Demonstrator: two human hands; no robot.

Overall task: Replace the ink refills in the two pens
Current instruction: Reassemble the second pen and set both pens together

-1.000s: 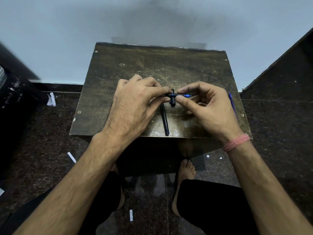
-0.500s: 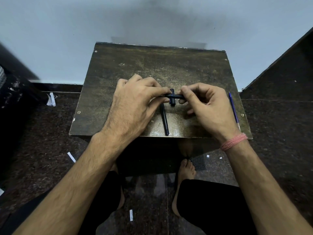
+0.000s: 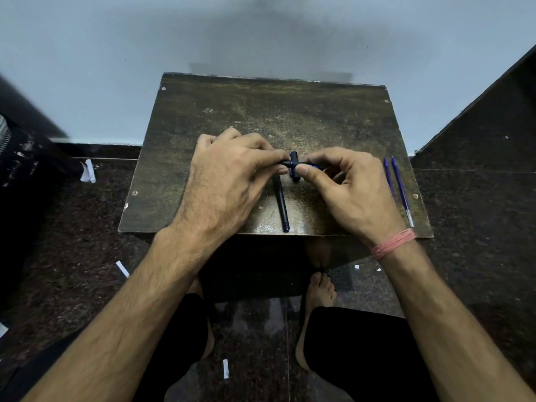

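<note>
Over the middle of the small dark table (image 3: 203, 117), both hands are bunched around one black pen (image 3: 285, 163) held sideways just above the tabletop. The left hand (image 3: 229, 181) pinches the barrel between thumb and forefinger, and the right hand (image 3: 352, 188) pinches the other end, where a bit of blue (image 3: 314, 167) peeks out between its fingertips. I'd guess that's the refill or tip section, too hidden to be sure. A short black piece (image 3: 294, 166) crosses the pen near the table's centre; whether it's a cap lying underneath or something clipped on, I can't tell.

The second pen (image 3: 280, 203) lies on the table nearer the person, its tip almost at the front edge. Two blue refills (image 3: 398, 187) lie side by side toward the table's right edge.

What could go wrong, as I see it:
- Both grips are tiny fingertip pinches, so if the parts let go suddenly, a small piece could hop off onto the dark speckled floor (image 3: 478, 227) and be hard to spot.
- That second pen sits so close to the front edge that a nudge from a wrist could roll it off.
- Same for the refills by the right edge, right beside the right forearm.
- Forcing the blue part in crooked could bend it.
</note>
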